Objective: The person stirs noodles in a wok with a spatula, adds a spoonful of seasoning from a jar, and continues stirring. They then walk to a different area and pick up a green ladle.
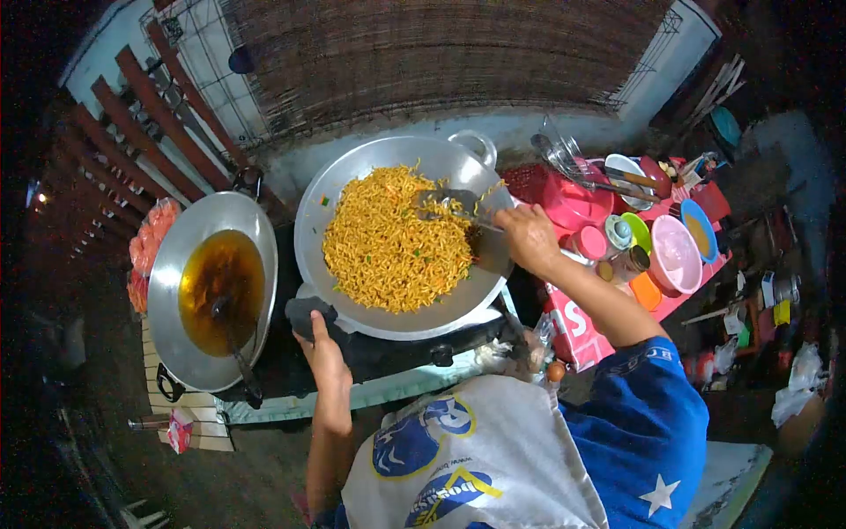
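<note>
A large silver wok [310, 212] stands on the stove, holding a mound of yellow-brown fried noodles [388, 242] with small green and orange bits. My right hand [529, 238] grips the handle of a metal spatula [465, 206], whose blade lies in the upper right of the noodles. At the wok's lower left, my left hand [326, 354] is closed on a dark cloth [308, 314]. The cloth is pressed against the wok's side where a handle would be; that handle is mostly hidden.
Left of the wok sits a second pan [166, 304] of dark golden oil [225, 278], with a ladle [236, 348] in it. Bowls, jars and a pink basin [677, 256] crowd a red-covered table [573, 331] on the right. A wooden fence [145, 115] stands at back left.
</note>
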